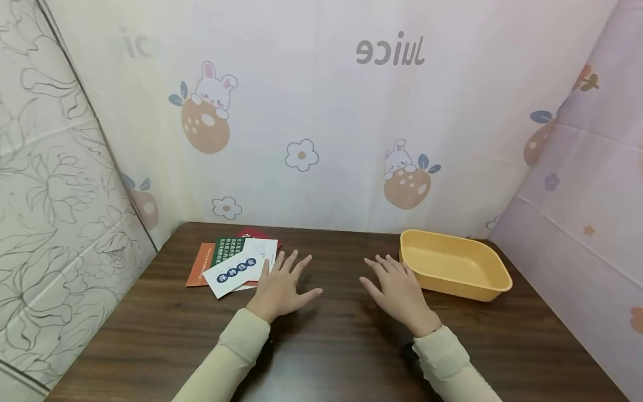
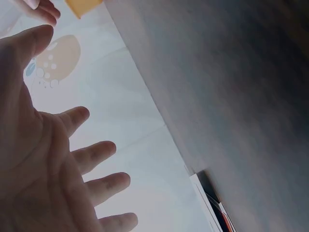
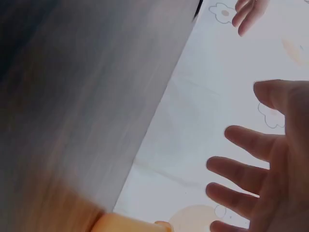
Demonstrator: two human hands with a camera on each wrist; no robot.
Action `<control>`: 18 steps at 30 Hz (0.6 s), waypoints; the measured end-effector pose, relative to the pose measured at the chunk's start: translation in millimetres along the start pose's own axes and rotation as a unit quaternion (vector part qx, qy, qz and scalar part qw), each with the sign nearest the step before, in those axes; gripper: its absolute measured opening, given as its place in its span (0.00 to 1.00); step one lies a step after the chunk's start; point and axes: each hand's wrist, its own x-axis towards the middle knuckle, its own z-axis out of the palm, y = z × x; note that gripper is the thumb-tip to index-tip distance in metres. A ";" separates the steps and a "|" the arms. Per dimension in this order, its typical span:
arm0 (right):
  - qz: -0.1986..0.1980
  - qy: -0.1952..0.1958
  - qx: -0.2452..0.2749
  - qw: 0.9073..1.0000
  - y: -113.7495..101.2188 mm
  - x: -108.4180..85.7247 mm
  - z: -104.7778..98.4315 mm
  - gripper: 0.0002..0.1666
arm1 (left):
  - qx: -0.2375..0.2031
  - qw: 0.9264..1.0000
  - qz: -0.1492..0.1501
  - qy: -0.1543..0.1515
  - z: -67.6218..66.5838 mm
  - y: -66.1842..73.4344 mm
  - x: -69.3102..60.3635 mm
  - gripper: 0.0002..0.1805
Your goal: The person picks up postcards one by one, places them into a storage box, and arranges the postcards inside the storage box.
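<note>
In the head view my left hand (image 1: 282, 287) is held over the table with its fingers spread, just right of a loose pile of printed cards. A white card with blue round marks (image 1: 234, 272) lies on top, over another white card (image 1: 266, 245), a green card (image 1: 226, 249) and an orange card (image 1: 202, 264); a bit of red card (image 1: 251, 231) shows behind. My right hand (image 1: 399, 290), its fingers also extended, hovers beside the left end of a yellow plastic basin (image 1: 454, 264). Both palms look bare in the wrist views.
The dark wood table (image 1: 341, 346) meets a printed curtain (image 1: 311, 111) at its back edge. More curtain (image 1: 593, 223) hangs along the right, and a flower-patterned panel (image 1: 60, 195) stands at the left.
</note>
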 end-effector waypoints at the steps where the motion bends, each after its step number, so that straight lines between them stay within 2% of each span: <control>1: -0.001 0.008 0.000 1.000 0.9 1.1 -0.5 0.30 | 0.000 1.000 0.001 -0.001 -0.6 0.0 0.1 0.46; 6: -0.013 0.066 -0.002 0.998 8.1 3.7 -5.0 0.26 | 0.003 1.000 0.005 -0.001 -0.9 -0.4 1.2 0.46; 12: -0.023 0.128 -0.008 0.992 26.4 5.2 -14.6 0.22 | 0.005 1.000 0.009 0.000 -2.1 0.1 1.5 0.44; 15: -0.025 0.140 -0.019 0.990 39.0 5.6 -21.6 0.20 | 0.003 1.000 0.011 -0.001 -2.1 0.6 1.7 0.44; 18: -0.016 0.135 -0.029 0.990 52.1 5.9 -29.9 0.20 | 0.001 1.000 0.010 -0.002 -2.3 1.5 1.8 0.44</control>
